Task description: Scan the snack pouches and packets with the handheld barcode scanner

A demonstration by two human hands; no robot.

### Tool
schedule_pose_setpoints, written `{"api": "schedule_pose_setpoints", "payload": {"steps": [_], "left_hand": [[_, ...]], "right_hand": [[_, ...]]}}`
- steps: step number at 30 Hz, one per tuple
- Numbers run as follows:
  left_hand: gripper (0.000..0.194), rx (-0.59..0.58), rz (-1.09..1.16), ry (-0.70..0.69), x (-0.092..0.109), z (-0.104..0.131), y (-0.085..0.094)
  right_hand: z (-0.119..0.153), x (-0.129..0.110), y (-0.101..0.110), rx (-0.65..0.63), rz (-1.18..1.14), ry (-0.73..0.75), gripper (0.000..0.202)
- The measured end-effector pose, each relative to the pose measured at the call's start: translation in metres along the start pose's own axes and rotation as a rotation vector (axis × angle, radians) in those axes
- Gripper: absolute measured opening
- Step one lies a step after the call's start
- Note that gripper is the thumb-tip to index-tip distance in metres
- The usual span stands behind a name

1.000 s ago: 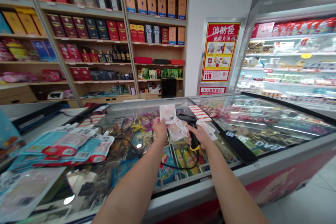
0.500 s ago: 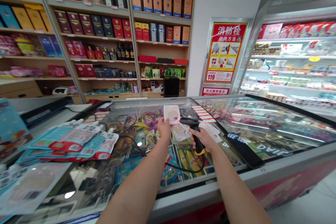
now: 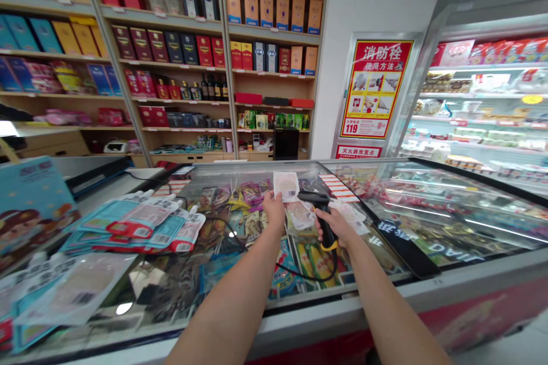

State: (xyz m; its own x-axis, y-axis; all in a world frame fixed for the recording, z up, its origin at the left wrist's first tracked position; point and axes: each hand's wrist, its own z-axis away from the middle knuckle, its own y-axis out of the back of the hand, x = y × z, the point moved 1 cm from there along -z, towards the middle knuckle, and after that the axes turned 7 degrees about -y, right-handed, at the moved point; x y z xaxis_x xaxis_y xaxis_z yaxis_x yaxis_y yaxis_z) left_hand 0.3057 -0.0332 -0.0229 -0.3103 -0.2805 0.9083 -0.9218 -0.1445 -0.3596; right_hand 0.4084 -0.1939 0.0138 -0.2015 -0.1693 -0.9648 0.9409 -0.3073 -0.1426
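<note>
My right hand (image 3: 334, 227) is wrapped round the handle of a black barcode scanner (image 3: 314, 198), its head facing left. A black cable hangs from the scanner's yellow-trimmed base. With my left hand (image 3: 273, 208) I pinch the lower left edge of a small clear-and-white packet (image 3: 286, 185), which has a barcode on its lower part. The packet is just left of the scanner's head, tilted up over the freezer glass. Beneath the two hands, another clear packet (image 3: 301, 215) lies on the glass, with more white packets (image 3: 349, 214) to the right of the scanner.
The glass-topped chest freezer (image 3: 299, 311) spans the front. Blue and red spouted pouches (image 3: 145, 222) are piled at left, near a large clear packet (image 3: 81, 288). Orange-striped labels (image 3: 339, 187) and a black panel (image 3: 405, 248) lie right. Stocked shelves (image 3: 180, 63) stand behind.
The view has shifted slightly left, so everything sits further right. The red scan light seen on the packet's lower edge no longer shows. Both hands keep their holds.
</note>
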Motion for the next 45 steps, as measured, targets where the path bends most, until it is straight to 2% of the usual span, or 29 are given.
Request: {"api": "schedule_pose_setpoints", "payload": {"steps": [4, 8, 13, 18, 24, 28, 32, 37, 41, 45], "left_hand": [[0.01, -0.009, 0.044, 0.071, 0.027, -0.006, 0.017], [0.007, 0.031, -0.019, 0.037, 0.052, -0.023, 0.059], [0.014, 0.12, -0.097, -0.07, 0.076, -0.039, 0.135], [0.017, 0.191, -0.206, -0.15, 0.105, -0.04, 0.221], [0.017, 0.39, -0.625, -0.332, 0.146, -0.029, 0.315], [0.022, 0.468, -0.884, -0.326, 0.166, -0.021, 0.36], [0.028, 0.443, -1.085, -0.259, 0.17, -0.018, 0.386], [0.044, 0.376, -1.285, -0.248, 0.164, -0.016, 0.4], [0.049, 0.346, -1.381, -0.29, 0.163, -0.014, 0.397], [0.044, 0.303, -1.398, -0.407, 0.163, -0.016, 0.375]], "right_hand": [[-0.001, -0.005, -0.014, -0.035, -0.018, 0.022, 0.039], [-0.003, -0.007, -0.043, -0.132, -0.01, 0.013, 0.042], [-0.001, -0.007, -0.105, -0.288, 0.042, 0.004, 0.04], [0.004, 0.0, -0.176, -0.473, 0.142, -0.016, 0.044], [0.011, 0.013, -0.25, -0.633, 0.244, 0.001, 0.045], [0.019, 0.021, -0.29, -0.707, 0.287, -0.031, 0.047], [0.024, 0.03, -0.317, -0.773, 0.311, -0.049, 0.046], [0.025, 0.038, -0.331, -0.808, 0.331, -0.074, 0.046], [0.021, 0.038, -0.326, -0.788, 0.311, -0.087, 0.045], [0.013, 0.028, -0.309, -0.723, 0.267, -0.053, 0.044]]}}
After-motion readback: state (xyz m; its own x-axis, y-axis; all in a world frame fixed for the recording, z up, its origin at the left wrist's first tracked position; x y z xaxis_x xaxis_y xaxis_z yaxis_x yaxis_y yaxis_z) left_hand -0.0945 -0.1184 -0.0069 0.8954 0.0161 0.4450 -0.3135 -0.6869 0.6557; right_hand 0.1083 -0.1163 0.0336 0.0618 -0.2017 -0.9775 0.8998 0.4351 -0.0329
